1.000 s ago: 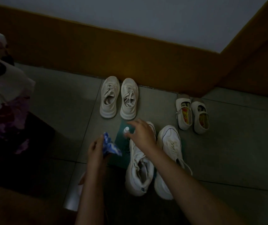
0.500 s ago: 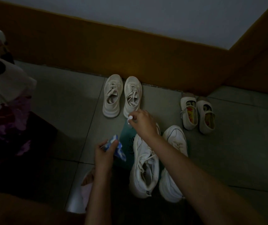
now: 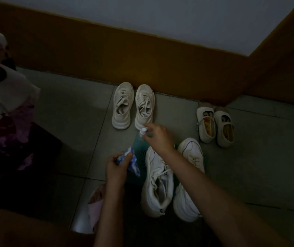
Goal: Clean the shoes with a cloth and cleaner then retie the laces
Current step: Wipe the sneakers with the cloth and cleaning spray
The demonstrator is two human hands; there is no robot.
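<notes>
A pair of white lace-up sneakers [image 3: 157, 182] lies on a dark green mat [image 3: 140, 150] in front of me, laces loose. My right hand [image 3: 157, 138] pinches the neck of a small clear cleaner bottle [image 3: 142, 133] with a white cap, held above the mat's far edge. My left hand [image 3: 117, 166] grips a crumpled blue-and-white cloth [image 3: 131, 160] just left of the near sneaker. A second pair of beige sneakers [image 3: 133, 106] stands by the wall, directly beyond the bottle.
Small white strap shoes [image 3: 215, 124] sit to the right near the corner. An orange-brown skirting band [image 3: 142, 65] runs along the wall. Flowered bedding [image 3: 3, 107] hangs at the left. My foot in a pink slipper [image 3: 95, 202] rests on the grey floor tiles.
My right hand has lifted the bottle away from me toward the beige sneakers. My left hand with the cloth has shifted slightly right, nearer the white sneaker.
</notes>
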